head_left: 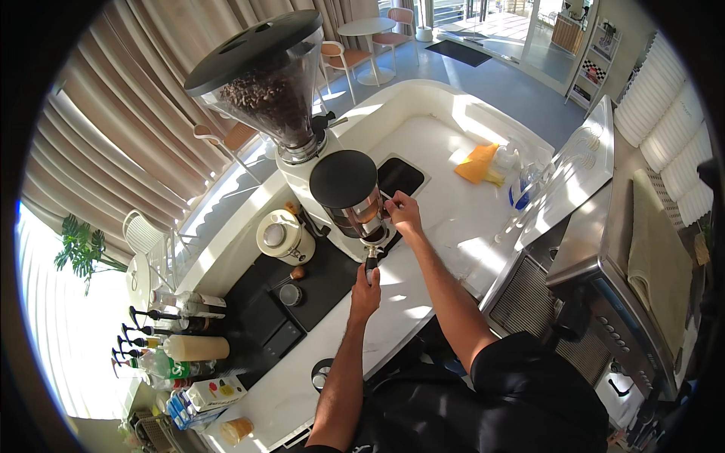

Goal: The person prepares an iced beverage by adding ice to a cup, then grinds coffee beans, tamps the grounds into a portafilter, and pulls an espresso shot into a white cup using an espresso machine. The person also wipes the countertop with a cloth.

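My left hand [366,295] grips the black handle of a portafilter [371,261], whose head sits under the spout of a coffee grinder [308,175]. On the right side of the grinder's clear doser chamber [359,218], my right hand [403,214] has its fingers curled around the doser lever, which they mostly cover. A round black lid [344,179] tops the doser. Above and behind it rises a clear hopper [269,105] with dark coffee beans inside. What lies in the portafilter basket cannot be made out.
Left of the grinder stands a cream canister [286,236]. A small cup [290,294] rests on a black mat [325,283]. Pump bottles [187,325] and cartons [215,393] line the counter's left end. An espresso machine [603,306] is at right; an orange cloth [477,163] lies on the white counter.
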Demonstrator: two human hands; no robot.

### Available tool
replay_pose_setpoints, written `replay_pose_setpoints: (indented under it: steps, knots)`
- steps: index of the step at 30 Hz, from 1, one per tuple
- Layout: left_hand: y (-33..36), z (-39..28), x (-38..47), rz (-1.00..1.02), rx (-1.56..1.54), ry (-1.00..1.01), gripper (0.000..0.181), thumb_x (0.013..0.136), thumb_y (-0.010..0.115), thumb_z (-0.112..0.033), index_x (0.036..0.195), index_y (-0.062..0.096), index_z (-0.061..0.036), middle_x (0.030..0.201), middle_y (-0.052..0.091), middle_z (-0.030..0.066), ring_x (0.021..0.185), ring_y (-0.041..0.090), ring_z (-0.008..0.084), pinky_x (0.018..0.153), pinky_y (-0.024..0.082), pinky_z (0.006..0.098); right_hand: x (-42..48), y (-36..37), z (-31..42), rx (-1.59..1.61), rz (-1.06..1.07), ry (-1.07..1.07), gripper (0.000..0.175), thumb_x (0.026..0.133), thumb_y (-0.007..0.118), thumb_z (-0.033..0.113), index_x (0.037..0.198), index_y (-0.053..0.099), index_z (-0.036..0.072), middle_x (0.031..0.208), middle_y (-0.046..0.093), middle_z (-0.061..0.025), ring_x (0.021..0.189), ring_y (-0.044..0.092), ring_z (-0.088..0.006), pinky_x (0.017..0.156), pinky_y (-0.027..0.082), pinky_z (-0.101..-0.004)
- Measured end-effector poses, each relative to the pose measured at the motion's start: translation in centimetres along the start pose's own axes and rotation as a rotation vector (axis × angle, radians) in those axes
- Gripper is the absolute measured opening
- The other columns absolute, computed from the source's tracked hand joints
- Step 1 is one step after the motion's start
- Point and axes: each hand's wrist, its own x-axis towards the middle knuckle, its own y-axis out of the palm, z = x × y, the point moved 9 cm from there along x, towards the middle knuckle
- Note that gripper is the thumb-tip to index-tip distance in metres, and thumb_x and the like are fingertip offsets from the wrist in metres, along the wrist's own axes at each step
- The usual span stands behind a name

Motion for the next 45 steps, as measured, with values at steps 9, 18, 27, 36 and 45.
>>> replay_pose_setpoints:
  steps: [9, 18, 27, 36, 45]
  knots:
    - [-0.3, -1.0, -0.8, 0.025, -0.014, -0.045, 0.057, 0.102, 0.048, -0.054, 0.137, 0.043, -0.0099, 0.067, 0.055, 0.0060, 0.052, 0.058, 0.0151, 0.043, 0.049, 0.0316, 6.0, 5.6, 2.4, 0.298, 0.435, 0.089, 0.016, 0.092, 0.063, 0.009, 0.079, 0.063, 0.001, 0.065, 0.056, 0.0011, 0.060, 0.054, -0.0076, 0.053, 0.042, -0.0245]
    - [-0.7, -0.9, -0.7, 0.016, -0.042, -0.038, 0.058, 0.101, 0.050, -0.055, 0.136, 0.044, -0.0088, 0.066, 0.051, 0.0025, 0.049, 0.053, 0.0124, 0.042, 0.046, 0.0296, 0.4, 0.0, 0.7, 0.005, 0.041, 0.003, 0.015, 0.090, 0.060, -0.001, 0.075, 0.057, 0.002, 0.067, 0.053, 0.0019, 0.062, 0.046, -0.0076, 0.054, 0.036, -0.0280]
    - [-0.5, -0.9, -1.1, 0.076, -0.192, -0.056, 0.057, 0.101, 0.051, -0.055, 0.135, 0.046, -0.0095, 0.066, 0.048, -0.0010, 0.046, 0.047, 0.0071, 0.039, 0.041, 0.0251, 5.3, 4.0, 3.0, 0.169, 0.401, 0.022, 0.010, 0.090, 0.057, 0.003, 0.086, 0.066, 0.002, 0.070, 0.062, -0.0024, 0.062, 0.055, -0.0100, 0.054, 0.044, -0.0275]
    - [-0.4, -0.2, -0.6, 0.062, -0.209, -0.051, 0.055, 0.101, 0.052, -0.052, 0.136, 0.045, -0.0097, 0.065, 0.047, -0.0007, 0.046, 0.047, 0.0076, 0.039, 0.040, 0.0258, 2.2, 0.7, 1.7, -0.037, 0.089, -0.034, 0.020, 0.096, 0.061, 0.007, 0.076, 0.057, 0.005, 0.064, 0.051, 0.0036, 0.058, 0.045, -0.0067, 0.051, 0.039, -0.0254]
    - [-0.2, -0.2, -0.2, 0.095, -0.226, -0.051, 0.060, 0.101, 0.053, -0.053, 0.140, 0.042, -0.0086, 0.065, 0.048, 0.0002, 0.048, 0.048, 0.0088, 0.040, 0.041, 0.0275, 3.1, 2.2, 2.4, 0.195, 0.169, 0.025, 0.016, 0.092, 0.057, 0.007, 0.076, 0.058, 0.006, 0.063, 0.052, 0.0009, 0.056, 0.049, -0.0082, 0.048, 0.040, -0.0282]
